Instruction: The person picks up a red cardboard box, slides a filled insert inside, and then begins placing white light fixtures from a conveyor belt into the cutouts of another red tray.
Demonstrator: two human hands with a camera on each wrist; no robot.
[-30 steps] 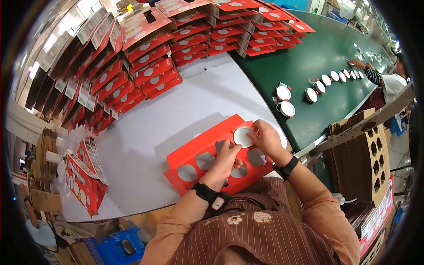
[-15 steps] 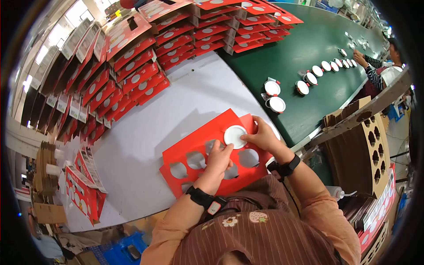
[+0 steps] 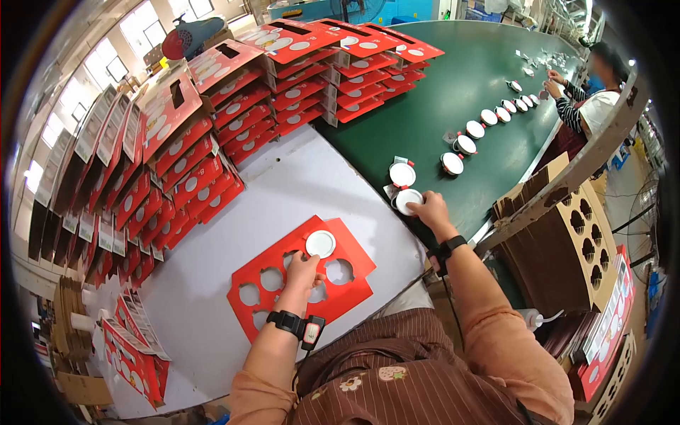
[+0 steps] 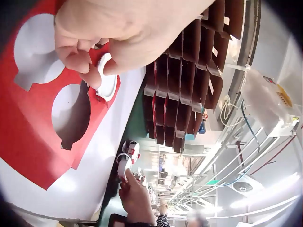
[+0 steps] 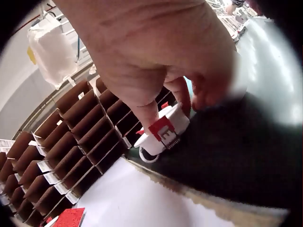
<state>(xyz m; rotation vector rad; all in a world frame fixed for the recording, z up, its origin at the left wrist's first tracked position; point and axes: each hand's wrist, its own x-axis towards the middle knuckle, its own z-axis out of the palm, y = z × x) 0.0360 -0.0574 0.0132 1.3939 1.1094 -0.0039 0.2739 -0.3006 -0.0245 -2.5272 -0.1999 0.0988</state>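
Observation:
A red card sheet point(image 3: 260, 280) with round cut-outs lies on the white table, and a white round downlight point(image 3: 321, 244) sits in one far hole. My left hand point(image 3: 303, 273) is over the sheet, fingers curled. In the left wrist view, its thumb and a finger pinch the rim of this downlight point(image 4: 108, 84). On the green table, my right hand point(image 3: 433, 212) grips another downlight point(image 3: 409, 202) at its edge. The right wrist view shows that light's white body point(image 5: 150, 143) tilted, with red clips and a cable loop, between thumb and fingers.
A row of white downlights point(image 3: 475, 129) runs across the green table point(image 3: 453, 78) toward another person point(image 3: 588, 106). Red cartons point(image 3: 205, 134) stand stacked at the back and left. A folded red carton point(image 3: 134, 361) is at front left, and brown punched card point(image 3: 577, 241) at right.
My right hand has left the downlight in the sheet and moved right to one on the green table. My left hand stays by the sheet's downlight. The head view has shifted.

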